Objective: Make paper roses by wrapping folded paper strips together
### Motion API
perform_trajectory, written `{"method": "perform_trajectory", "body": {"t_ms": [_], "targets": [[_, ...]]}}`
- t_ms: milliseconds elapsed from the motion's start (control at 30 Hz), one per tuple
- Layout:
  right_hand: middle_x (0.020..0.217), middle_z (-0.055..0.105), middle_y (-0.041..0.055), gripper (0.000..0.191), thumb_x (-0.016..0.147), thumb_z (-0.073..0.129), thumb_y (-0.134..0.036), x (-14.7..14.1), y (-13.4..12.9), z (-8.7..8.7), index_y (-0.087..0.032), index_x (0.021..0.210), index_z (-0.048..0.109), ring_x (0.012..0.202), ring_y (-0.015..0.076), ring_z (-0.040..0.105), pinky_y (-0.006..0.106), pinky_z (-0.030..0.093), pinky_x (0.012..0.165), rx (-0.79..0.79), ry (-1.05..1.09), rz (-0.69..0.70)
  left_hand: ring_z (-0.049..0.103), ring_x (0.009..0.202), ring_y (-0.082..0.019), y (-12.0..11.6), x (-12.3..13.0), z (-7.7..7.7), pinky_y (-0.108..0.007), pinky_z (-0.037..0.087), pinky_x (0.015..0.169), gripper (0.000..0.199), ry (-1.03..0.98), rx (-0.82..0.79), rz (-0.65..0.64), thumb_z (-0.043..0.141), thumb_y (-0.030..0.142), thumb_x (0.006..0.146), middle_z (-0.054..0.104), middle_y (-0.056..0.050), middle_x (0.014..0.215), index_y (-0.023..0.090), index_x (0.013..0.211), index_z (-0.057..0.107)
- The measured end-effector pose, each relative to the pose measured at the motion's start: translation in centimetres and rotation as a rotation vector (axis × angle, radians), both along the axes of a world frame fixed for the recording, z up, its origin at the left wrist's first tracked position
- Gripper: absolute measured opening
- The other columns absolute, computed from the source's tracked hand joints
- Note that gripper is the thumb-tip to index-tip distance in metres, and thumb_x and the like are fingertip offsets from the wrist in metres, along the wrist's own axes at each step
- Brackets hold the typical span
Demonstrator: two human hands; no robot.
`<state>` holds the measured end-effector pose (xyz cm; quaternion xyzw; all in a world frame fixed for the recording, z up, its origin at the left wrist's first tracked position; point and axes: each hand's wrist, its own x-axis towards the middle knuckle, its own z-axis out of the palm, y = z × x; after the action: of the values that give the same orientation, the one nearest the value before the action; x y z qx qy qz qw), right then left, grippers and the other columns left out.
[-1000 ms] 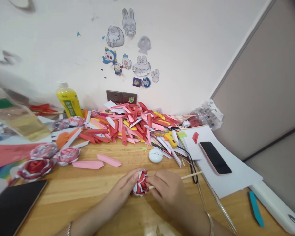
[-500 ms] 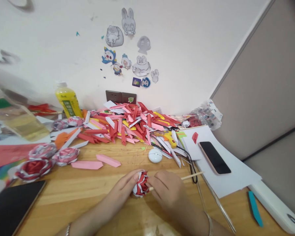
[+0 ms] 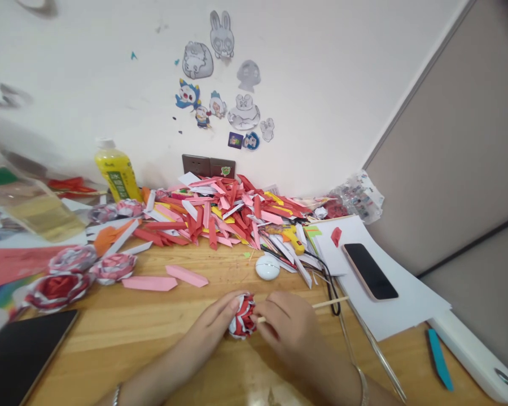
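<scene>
Low in the middle of the head view, a red and white folded paper flower (image 3: 242, 318) rests in my left hand (image 3: 215, 318), whose fingers curl around its left side. My right hand (image 3: 290, 324) is closed on a thin wooden stick (image 3: 330, 303). One tip of the stick pokes out beside the flower's red petals, and its other end stretches right past my knuckles. The right fingertips are at the flower's right side; whether they press on it I cannot tell. Two pink folded paper strips (image 3: 149, 283) lie on the table to the left.
A heap of folded paper strips (image 3: 220, 211) lines the wall, with a yellow glue gun (image 3: 294, 238) and a white egg-shaped object (image 3: 267, 268) before it. Finished paper flowers (image 3: 59, 290), bottles (image 3: 117, 172) and a dark tablet (image 3: 29, 355) stand left. A phone (image 3: 370, 270) lies on white paper (image 3: 415, 307).
My right hand and the stick have shifted very slightly, the stick's right end a little to the left. My left hand and the flower stay in place.
</scene>
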<state>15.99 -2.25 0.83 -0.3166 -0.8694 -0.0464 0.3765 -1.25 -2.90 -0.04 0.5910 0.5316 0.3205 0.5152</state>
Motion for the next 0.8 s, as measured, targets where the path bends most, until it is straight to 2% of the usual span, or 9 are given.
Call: {"method": "perform_trajectory", "body": {"t_ms": [100,200,400,600,800], "targets": [[0.063,0.059,0.0020,0.026,0.088,0.041,-0.018,-0.1,-0.1,-0.2,-0.018,0.069,0.059,0.058,0.0142,0.051,0.026,0.033,0.053,-0.167,0.068,-0.017,0.052,0.116,-0.021,0.0,-0.1,-0.2,-0.028,0.037,0.102,0.049,0.002,0.003,0.007,0.038,0.049,0.079,0.061,-0.007,0.123,0.017,0.109,0.059],[0.066,0.061,0.0011,0.023,0.086,0.044,-0.015,-0.2,-0.1,-0.1,-0.018,0.071,0.060,0.060,0.0136,0.054,0.025,0.034,0.054,-0.231,0.094,-0.016,0.052,0.116,-0.021,0.1,-0.1,-0.1,-0.029,0.037,0.103,0.048,-0.018,0.003,0.007,0.038,0.049,0.079,0.062,-0.006,0.123,0.018,0.108,0.060],[0.063,0.059,0.0014,0.026,0.087,0.040,-0.014,-0.2,0.1,0.1,-0.018,0.071,0.060,0.057,0.0139,0.052,0.025,0.034,0.051,-0.157,0.034,-0.008,0.054,0.113,-0.021,0.0,0.0,0.1,-0.029,0.038,0.102,0.046,-0.012,0.016,0.016,0.037,0.048,0.079,0.064,-0.005,0.119,0.018,0.104,0.061],[0.061,0.056,0.0033,0.033,0.092,0.032,-0.016,0.1,0.2,0.9,-0.017,0.073,0.058,0.055,0.0157,0.048,0.028,0.032,0.049,-0.020,-0.074,0.047,0.051,0.117,-0.021,0.0,0.0,-0.4,-0.029,0.035,0.104,0.050,0.005,0.010,-0.011,0.035,0.047,0.082,0.059,-0.008,0.126,0.015,0.112,0.058],[0.067,0.059,0.0044,0.030,0.092,0.035,-0.018,0.3,0.0,1.0,-0.016,0.075,0.059,0.060,0.0153,0.051,0.027,0.034,0.053,-0.044,-0.030,0.060,0.050,0.117,-0.020,0.1,-0.1,-0.4,-0.029,0.034,0.104,0.047,-0.016,0.011,-0.050,0.037,0.046,0.084,0.060,-0.005,0.125,0.018,0.114,0.058]]}}
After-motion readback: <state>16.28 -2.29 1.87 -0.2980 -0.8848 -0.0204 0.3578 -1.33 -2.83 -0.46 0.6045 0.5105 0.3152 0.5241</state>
